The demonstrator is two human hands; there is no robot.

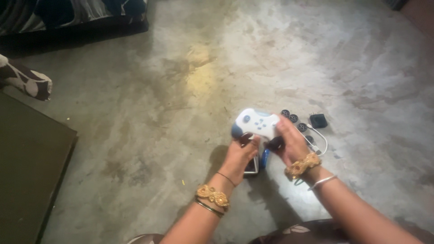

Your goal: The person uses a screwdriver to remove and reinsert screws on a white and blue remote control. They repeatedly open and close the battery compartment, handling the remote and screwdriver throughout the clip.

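Left hand (239, 156) and right hand (291, 142) both grip a white game controller (255, 124) above the concrete floor (158, 113); small black wheels (294, 119), seemingly, lie just beyond.

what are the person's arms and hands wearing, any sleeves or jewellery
Both forearms are bare, no sleeves in view. The left hand side has an ornate gold bracelet with a thin dark bangle beside it and a thin dark thread nearer the hand. The right hand side has a similar gold bracelet and a slim silver bangle.
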